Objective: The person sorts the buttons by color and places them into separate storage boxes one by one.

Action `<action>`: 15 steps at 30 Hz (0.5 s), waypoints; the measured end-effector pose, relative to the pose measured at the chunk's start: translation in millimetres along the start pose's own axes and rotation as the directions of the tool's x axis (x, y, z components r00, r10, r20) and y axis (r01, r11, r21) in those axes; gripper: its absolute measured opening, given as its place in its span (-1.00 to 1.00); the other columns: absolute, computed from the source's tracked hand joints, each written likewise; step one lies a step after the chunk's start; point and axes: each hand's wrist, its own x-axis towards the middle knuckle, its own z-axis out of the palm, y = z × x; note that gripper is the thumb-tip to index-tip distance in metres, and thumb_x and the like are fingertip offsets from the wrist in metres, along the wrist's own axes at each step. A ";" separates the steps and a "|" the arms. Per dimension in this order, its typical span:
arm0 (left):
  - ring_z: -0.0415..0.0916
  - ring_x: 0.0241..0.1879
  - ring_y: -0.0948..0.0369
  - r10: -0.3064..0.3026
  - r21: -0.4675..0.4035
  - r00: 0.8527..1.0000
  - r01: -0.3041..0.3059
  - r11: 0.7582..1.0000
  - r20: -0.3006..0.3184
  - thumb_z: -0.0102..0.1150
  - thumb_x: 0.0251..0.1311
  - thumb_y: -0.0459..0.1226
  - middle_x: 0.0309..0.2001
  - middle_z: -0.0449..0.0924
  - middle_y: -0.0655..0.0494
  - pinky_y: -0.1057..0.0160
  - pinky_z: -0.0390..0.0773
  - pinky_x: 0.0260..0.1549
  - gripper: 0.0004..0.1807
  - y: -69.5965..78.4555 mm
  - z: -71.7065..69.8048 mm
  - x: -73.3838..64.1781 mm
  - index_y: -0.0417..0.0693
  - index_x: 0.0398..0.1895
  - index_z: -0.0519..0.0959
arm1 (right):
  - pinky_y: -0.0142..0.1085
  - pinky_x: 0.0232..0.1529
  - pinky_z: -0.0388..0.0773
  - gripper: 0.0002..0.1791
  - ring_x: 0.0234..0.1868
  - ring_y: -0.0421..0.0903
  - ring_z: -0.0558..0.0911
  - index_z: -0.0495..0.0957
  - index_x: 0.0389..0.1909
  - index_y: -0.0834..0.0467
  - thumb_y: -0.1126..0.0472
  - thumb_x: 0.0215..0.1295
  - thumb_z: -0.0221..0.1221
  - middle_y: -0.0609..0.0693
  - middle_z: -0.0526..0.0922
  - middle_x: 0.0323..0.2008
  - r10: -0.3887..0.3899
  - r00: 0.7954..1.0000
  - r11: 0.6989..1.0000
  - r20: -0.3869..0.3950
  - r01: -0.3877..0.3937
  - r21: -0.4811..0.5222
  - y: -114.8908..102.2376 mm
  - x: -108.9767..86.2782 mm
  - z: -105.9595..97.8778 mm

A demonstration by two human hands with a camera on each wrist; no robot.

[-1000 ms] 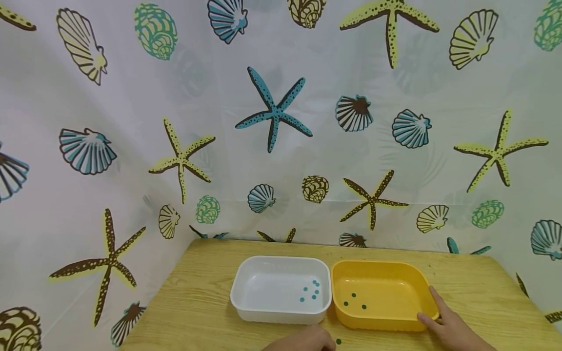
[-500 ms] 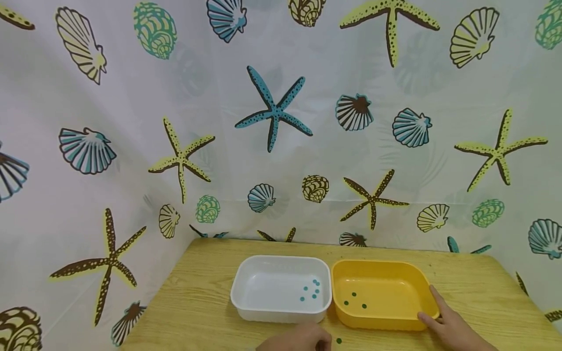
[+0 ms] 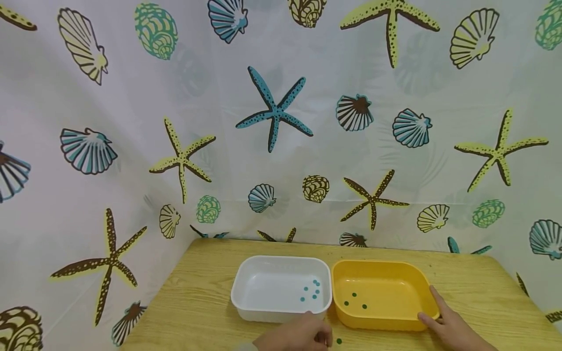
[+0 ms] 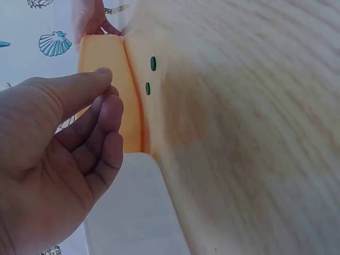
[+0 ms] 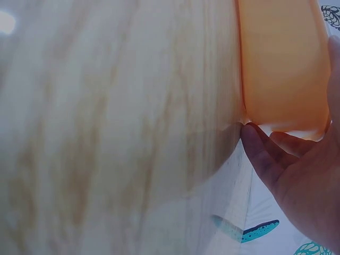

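Note:
My left hand [image 3: 303, 334] is over the table, just in front of the white plastic bin [image 3: 246, 309]. Thumb and index fingertip meet, with the other fingers curled; in the left wrist view [image 4: 58, 138] nothing shows between them, though a small piece could be hidden. Beside it a small dark green disc [image 3: 339, 341] lies on the table. My right hand [image 3: 450, 326] grips the right end of the yellow plastic bin [image 3: 377, 324], with thumb at the front corner and fingers along the end wall. In the right wrist view, fingertips [image 5: 255, 135] touch the bin's lower edge.
Several teal discs [image 3: 314, 291] lie in the right part of the white bin. Three green discs [image 3: 354, 295] sit in the yellow bin's left part. Both bins stand side by side on the wood-grain table [image 3: 189, 292]. A shell-patterned curtain [image 3: 281, 146] encloses the back and sides.
My left hand has drawn slightly left, then risen toward the white bin's front wall, its fingers now more visible. The right hand and both bins have stayed in place.

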 end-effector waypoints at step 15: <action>0.39 -0.51 0.50 0.216 0.205 0.975 -0.200 0.958 -0.058 0.21 0.22 -0.30 -0.51 0.50 0.44 0.51 0.45 -0.44 -0.96 22.5 -13.9 2.1 -0.03 -0.32 0.64 | 0.12 0.06 0.38 0.03 0.23 0.45 0.22 -0.36 0.42 0.42 -0.18 0.37 0.00 0.58 -0.14 0.31 0.009 1.000 1.000 -0.003 -0.009 -0.002 -1.5 0.2 0.4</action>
